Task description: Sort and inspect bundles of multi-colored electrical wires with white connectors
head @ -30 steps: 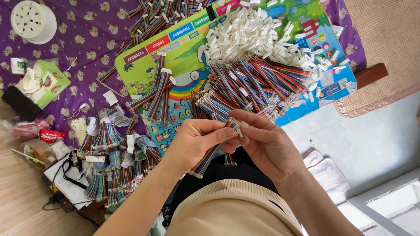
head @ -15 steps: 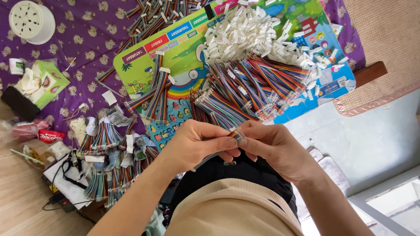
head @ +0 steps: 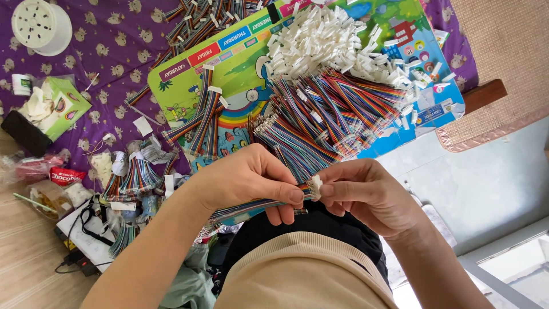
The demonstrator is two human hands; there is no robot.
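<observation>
Head view looks down on two bare hands meeting above the person's lap. Left hand [head: 246, 180] pinches a flat multicoloured ribbon cable [head: 251, 205] between thumb and fingers, near its end; the cable trails back under the palm toward the wrist. Right hand [head: 366, 194] closes its thumb and fingertips narrowly on the small white plastic connector [head: 315, 186] at the cable's tip, so both hands touch the same piece, fingertips almost meeting.

Beyond the hands lies a bright children's play mat [head: 240, 57] with green and blue panels, spread over a purple patterned cloth [head: 97, 63]. Near the mat's far edge sits a heap of loose white connectors [head: 320, 40]; just beside it, toward the hands, a big pile of rainbow-striped cables [head: 326, 117] fans out. More cable bundles [head: 200, 120] rest along the mat's left edge, and tied bundles [head: 134, 174] lie on the cloth beyond that edge. At the cloth's far left corner stands a white round perforated container [head: 40, 26]. A green tissue box [head: 60, 109] lies at the cloth's left edge.
</observation>
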